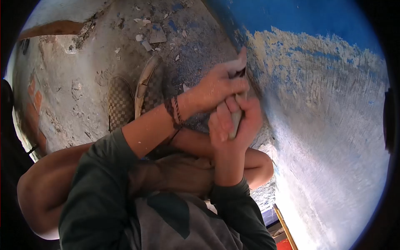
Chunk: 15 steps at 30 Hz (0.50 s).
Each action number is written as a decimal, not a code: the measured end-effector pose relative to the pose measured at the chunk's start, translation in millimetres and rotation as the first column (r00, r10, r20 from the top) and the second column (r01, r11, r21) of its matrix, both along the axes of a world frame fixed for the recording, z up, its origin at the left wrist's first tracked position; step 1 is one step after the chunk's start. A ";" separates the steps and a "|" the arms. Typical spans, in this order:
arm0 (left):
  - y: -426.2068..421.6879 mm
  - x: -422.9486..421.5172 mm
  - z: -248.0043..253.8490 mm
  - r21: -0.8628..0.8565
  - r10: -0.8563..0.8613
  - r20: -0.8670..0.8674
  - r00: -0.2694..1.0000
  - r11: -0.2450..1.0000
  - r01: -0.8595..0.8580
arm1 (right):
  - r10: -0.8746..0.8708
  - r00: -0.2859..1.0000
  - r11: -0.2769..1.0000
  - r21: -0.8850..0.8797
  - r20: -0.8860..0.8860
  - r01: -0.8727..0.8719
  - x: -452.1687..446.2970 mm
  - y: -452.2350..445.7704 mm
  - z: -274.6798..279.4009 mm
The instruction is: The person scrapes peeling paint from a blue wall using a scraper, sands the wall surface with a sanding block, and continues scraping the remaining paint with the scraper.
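Both my hands are together on a scraper (236, 121) beside the wall. My right hand (251, 121) is closed around its pale handle. Just above it, my left hand (218, 87) is wrapped over the upper part, with its index finger stretched toward the wall. Only a small dark piece of the tool's far end shows between the left fingers; the rest is hidden. The wall (308, 83) has blue paint at the top, a ragged flaking band below it, and a whitish worn surface lower down.
My checkered shoes (121, 102) and bent legs are on the left of my hands. Paint flakes and plaster pieces (157, 34) lie on the rough floor (62, 83). A yellowish stick (285, 227) and a red object (284, 244) are at the bottom right.
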<state>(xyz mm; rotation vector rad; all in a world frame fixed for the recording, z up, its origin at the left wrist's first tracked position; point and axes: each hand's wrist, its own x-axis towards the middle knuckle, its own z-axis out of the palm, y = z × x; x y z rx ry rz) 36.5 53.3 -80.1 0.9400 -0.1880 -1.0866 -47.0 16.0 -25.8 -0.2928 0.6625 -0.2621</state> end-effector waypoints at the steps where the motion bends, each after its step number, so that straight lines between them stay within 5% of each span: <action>1: -2.5 -5.3 -1.4 -0.014 0.063 0.073 0.995 0.998 -0.062 | 0.001 1.000 1.000 0.000 0.003 -0.001 5.2 -1.9 -3.1; 4: 3.6 25.6 -14.6 0.009 -0.086 -0.109 0.990 0.996 0.087 | -0.075 0.996 0.997 0.009 -0.045 0.076 17.2 0.5 -18.4; 8: 6.3 19.4 -17.1 0.081 -0.044 0.064 0.997 0.996 0.039 | 0.001 0.996 0.997 -0.070 -0.093 -0.008 14.2 6.3 -12.2; 15: 11.7 23.3 -3.9 -0.007 -0.072 -0.067 0.995 0.997 0.071 | -0.024 0.990 0.999 -0.045 -0.136 0.018 31.0 6.5 -10.5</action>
